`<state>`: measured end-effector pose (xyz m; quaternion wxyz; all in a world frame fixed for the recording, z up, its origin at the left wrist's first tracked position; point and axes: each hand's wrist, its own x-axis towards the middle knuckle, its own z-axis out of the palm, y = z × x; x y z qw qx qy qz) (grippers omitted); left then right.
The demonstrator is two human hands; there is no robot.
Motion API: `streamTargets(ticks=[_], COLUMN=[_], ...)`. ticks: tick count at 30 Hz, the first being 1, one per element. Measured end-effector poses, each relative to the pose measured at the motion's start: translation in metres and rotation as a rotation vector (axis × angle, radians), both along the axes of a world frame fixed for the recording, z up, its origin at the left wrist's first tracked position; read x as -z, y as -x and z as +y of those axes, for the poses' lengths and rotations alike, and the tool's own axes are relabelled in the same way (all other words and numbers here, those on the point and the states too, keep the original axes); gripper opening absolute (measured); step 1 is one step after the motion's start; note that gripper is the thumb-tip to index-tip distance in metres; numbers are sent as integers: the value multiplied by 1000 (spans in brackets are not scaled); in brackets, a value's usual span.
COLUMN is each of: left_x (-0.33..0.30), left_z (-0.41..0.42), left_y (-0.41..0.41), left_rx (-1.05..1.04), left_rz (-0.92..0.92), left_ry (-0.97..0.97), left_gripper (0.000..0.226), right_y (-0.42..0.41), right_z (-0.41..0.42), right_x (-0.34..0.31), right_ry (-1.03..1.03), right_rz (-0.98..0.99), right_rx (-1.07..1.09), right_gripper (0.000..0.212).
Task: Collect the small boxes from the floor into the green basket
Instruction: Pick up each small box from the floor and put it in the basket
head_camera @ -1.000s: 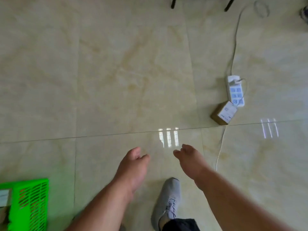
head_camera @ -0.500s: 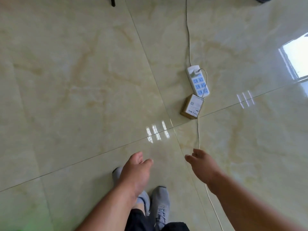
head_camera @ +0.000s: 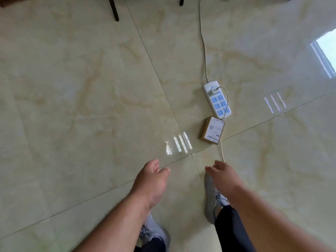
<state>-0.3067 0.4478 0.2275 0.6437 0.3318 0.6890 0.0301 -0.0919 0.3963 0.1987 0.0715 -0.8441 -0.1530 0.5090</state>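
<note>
Glossy cream marble-patterned floor tiles [head_camera: 91, 106] fill the view, crossed by thin grout lines and streaked with bright window reflections. A small brown cardboard box with a white printed label on top [head_camera: 212, 130] sits on the floor right of centre, close to where the grout lines cross. Its far end lies just beside, perhaps touching, a white power strip with blue sockets [head_camera: 217, 99], which has a white plug seated in its top socket. A thin white cable [head_camera: 203, 42] runs from the strip toward the top of the view, and another pale cord [head_camera: 221, 148] passes by the box's right side and trails toward the person.

Nearer the camera, both bare forearms reach forward above the floor. The left hand [head_camera: 152, 180] hangs with fingers loosely curled, its grip empty. The right hand [head_camera: 222, 176] is likewise relaxed, fingers slightly bent, holding nothing; it is near the box but apart from it. Below the arms are grey lace-up sneakers [head_camera: 211, 200] and dark trouser legs [head_camera: 231, 231]. Two dark furniture legs [head_camera: 113, 10] stand at the top edge.
</note>
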Motion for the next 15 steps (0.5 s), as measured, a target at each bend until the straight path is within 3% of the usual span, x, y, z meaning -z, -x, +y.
streamTargets(ticks=[6,10,15], left_x=[37,77,140], left_z=[26,40,60], left_y=[-63,-124,-193], left_rx=[35,82,151], left_rz=[51,84,161], left_ry=[14,41,61], left_gripper=[65,65,65], right_y=[-68,-118,-168], right_z=[35,43,49], right_x=[33,69,127], right_ry=[47,75,114], right_rz=[4,64,123], right_rx=[-2,47,66], right_gripper=[65,37,60])
